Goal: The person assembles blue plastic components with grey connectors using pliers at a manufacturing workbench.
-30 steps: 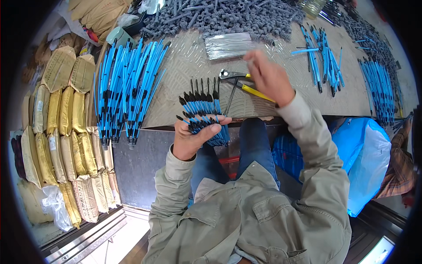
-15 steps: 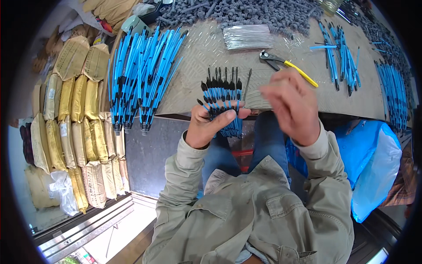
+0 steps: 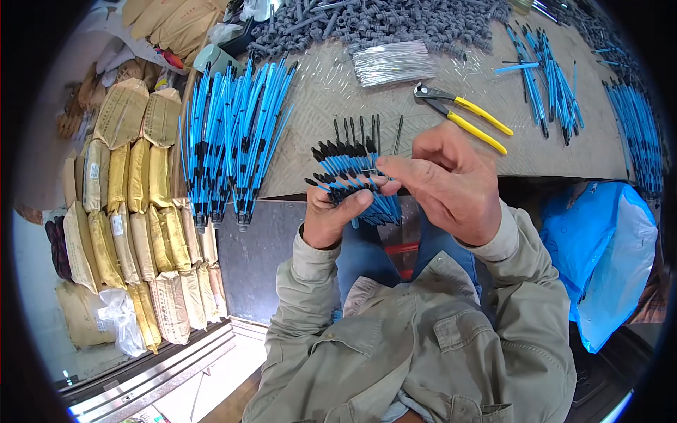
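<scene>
My left hand (image 3: 330,224) is closed around a fanned bundle of thin blue tubes with black tips (image 3: 341,166), held just off the table's near edge. The tips point away from me, and the thumb lies across the tubes. At the bundle's right side is my right hand (image 3: 462,187), its thumb and forefinger pinched together by the tubes. A thin pale sliver shows at those fingertips, too small to name. Beyond the hands, a thin dark rod (image 3: 400,130) lies on the table. Pliers with yellow handles (image 3: 477,127) rest with their handles spread, just past my right hand.
A stack of silvery wires (image 3: 395,63) lies before a heap of grey plastic parts (image 3: 395,25). Blue tube bundles sit left (image 3: 236,134) and right (image 3: 557,84), the left one overhanging the edge. Brown packets (image 3: 130,225) are stacked at left; a blue bag (image 3: 592,247) is at right.
My right hand has come left and down onto the bundle's right side, uncovering the pliers' lower handle. The bundle in my left hand has tilted, its black tips leaning left.
</scene>
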`<move>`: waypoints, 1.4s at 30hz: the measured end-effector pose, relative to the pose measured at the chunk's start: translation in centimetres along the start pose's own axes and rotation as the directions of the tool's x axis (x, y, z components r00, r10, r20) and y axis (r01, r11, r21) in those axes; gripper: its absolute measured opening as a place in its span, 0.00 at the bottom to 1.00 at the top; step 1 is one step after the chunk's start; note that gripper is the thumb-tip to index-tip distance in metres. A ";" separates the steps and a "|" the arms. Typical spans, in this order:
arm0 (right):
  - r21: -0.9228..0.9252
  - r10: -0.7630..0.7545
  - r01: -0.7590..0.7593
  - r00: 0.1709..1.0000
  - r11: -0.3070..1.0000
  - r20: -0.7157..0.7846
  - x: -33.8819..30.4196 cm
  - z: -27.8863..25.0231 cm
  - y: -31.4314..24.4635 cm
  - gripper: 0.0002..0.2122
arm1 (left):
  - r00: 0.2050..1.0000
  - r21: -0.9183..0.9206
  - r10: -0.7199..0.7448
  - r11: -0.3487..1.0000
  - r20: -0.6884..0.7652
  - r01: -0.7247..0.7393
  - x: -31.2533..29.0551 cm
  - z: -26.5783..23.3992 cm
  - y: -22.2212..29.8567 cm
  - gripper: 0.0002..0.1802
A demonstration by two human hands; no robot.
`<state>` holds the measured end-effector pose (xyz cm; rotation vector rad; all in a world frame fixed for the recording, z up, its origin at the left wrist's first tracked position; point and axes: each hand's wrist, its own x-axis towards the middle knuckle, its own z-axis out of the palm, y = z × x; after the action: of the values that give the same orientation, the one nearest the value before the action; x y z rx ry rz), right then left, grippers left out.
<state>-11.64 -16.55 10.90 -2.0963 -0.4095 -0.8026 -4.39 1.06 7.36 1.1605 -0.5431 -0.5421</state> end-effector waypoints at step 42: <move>0.029 -0.011 0.010 0.999 1.000 0.053 1.0 0.8 0.0 0.08 | 1.000 -0.023 0.006 1.000 -0.006 -0.006 0.0 -1.3 -1.0 0.09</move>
<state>-10.59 -15.86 11.18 -2.0941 -0.4582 -0.7442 -3.70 1.65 6.02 1.1379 -0.5335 -0.5381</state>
